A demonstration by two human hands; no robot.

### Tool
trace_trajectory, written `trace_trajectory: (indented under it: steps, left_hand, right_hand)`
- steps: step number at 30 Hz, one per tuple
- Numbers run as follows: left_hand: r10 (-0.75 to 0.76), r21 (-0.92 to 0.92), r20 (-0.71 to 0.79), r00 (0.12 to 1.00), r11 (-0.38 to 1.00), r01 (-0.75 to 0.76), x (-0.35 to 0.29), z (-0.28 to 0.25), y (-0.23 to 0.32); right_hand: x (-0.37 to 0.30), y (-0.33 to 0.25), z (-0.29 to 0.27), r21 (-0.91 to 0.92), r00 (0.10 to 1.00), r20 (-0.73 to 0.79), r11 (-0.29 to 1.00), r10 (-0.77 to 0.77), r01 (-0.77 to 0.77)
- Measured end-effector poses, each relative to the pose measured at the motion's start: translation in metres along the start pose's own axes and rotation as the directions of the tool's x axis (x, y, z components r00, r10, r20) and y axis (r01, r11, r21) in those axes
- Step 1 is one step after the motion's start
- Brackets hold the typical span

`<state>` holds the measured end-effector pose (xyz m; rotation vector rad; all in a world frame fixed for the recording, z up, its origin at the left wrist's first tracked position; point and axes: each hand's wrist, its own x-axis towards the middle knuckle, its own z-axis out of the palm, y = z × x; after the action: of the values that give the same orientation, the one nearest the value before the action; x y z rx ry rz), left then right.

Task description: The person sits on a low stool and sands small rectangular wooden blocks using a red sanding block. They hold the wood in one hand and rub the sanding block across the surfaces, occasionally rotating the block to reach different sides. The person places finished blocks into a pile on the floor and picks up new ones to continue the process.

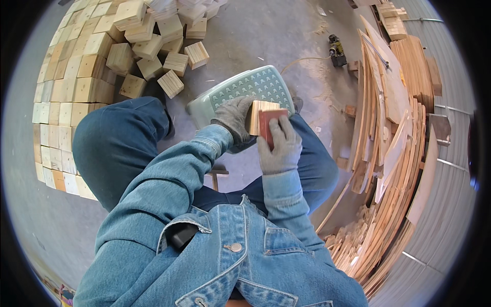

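Over a pale green plastic step stool (254, 85) with a studded top, my gloved left hand (234, 118) grips a wooden block (253, 118) with layered grain by its left side. My gloved right hand (280, 143) is closed on a reddish-brown sanding block (266, 122), its fingers lying over the face. The sanding block rests against the right side of the wooden block. Part of the stool is hidden behind my hands and the wood.
Stacked wooden blocks (66, 113) stand on the left, with loose blocks (176, 63) tumbled beside them. A cordless drill (336, 50) lies on the floor at the far right. Long wooden strips (401, 169) are piled along the corrugated wall (450, 148).
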<state>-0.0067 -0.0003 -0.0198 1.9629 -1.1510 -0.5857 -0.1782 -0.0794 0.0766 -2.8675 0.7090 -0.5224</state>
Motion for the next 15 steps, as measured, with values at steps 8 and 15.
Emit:
trace_trajectory:
  steps: [8,15]
  left_hand:
    - [-0.036,-0.023,0.041,0.999,0.999,0.037,0.000,-0.010,0.008]
    - [-0.055,-0.058,0.026,0.998,0.997,0.056,0.006,-0.008,0.013]
  right_hand:
    - [0.008,-0.002,0.002,-0.040,1.000,-0.005,0.999,0.029,-0.029]
    - [0.083,0.010,0.032,-0.128,0.991,0.025,0.983,0.134,-0.130]
